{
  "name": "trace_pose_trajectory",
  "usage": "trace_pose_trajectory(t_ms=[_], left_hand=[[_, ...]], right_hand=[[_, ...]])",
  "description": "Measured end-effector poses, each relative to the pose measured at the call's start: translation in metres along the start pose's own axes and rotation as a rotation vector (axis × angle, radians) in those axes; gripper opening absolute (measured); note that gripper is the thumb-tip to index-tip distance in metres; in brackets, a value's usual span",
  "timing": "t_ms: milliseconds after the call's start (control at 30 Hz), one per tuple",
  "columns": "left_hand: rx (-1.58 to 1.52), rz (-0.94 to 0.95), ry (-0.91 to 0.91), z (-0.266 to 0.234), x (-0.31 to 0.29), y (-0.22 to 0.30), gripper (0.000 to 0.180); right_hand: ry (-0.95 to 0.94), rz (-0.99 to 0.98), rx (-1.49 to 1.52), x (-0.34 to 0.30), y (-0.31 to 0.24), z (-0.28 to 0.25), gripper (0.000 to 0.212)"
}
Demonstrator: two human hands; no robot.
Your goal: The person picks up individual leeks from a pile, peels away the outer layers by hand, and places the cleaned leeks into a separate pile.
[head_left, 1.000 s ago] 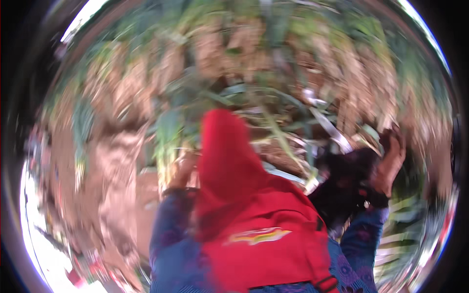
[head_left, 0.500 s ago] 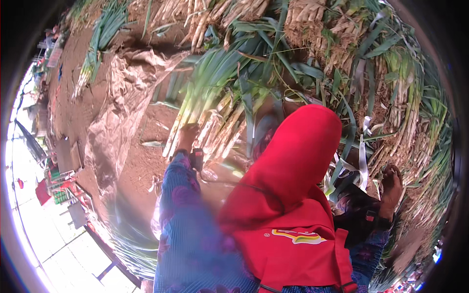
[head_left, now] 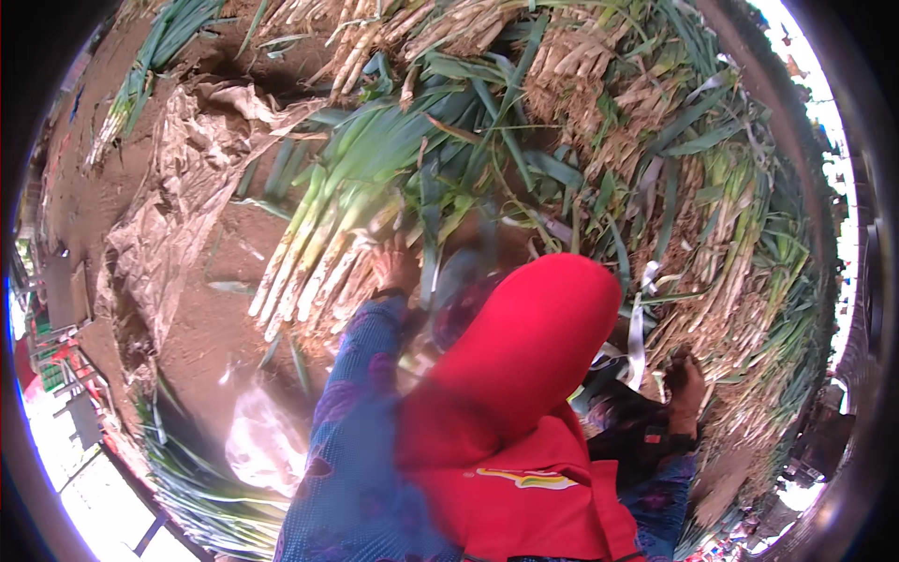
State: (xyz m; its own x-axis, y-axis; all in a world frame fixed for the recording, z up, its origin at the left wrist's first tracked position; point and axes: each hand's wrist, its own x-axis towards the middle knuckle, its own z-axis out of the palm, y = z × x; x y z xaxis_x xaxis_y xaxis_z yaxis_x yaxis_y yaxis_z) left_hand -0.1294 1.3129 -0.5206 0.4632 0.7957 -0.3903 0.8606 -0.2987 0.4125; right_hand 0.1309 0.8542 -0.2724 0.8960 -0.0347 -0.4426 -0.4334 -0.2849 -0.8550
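Observation:
A bundle of leeks lies on the ground ahead of me, its white stalks toward me and its green leaves pointing away. My left hand reaches to the right side of these stalks and touches them, fingers stretched out against them. My right hand is off to the right, beside the pile of leeks, with its fingers curled in. What it holds, if anything, I cannot make out. My knee under red cloth stands between the two hands.
Crumpled brown sheeting covers ground on the left. Clear plastic and more leeks lie at lower left. Further leek bundles are stacked at the back. A pale strip hangs near the right pile.
The view has shifted, so the leeks and both hands sit further left. My left hand has moved from the stalks' middle to the right side of the bundle. The right hand stays curled.

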Motion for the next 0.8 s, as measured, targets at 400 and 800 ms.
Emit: trace_pose_trajectory(t_ms=[400, 800], left_hand=[[-0.003, -0.003, -0.106, 0.013, 0.022, -0.012, 0.066], [-0.283, -0.009, -0.325, 0.006, 0.015, -0.002, 0.062]], right_hand=[[-0.160, 0.048, 0.007, -0.004, 0.002, 0.001, 0.022], [-0.174, 0.085, -0.025, -0.012, -0.001, 0.007, 0.022]])
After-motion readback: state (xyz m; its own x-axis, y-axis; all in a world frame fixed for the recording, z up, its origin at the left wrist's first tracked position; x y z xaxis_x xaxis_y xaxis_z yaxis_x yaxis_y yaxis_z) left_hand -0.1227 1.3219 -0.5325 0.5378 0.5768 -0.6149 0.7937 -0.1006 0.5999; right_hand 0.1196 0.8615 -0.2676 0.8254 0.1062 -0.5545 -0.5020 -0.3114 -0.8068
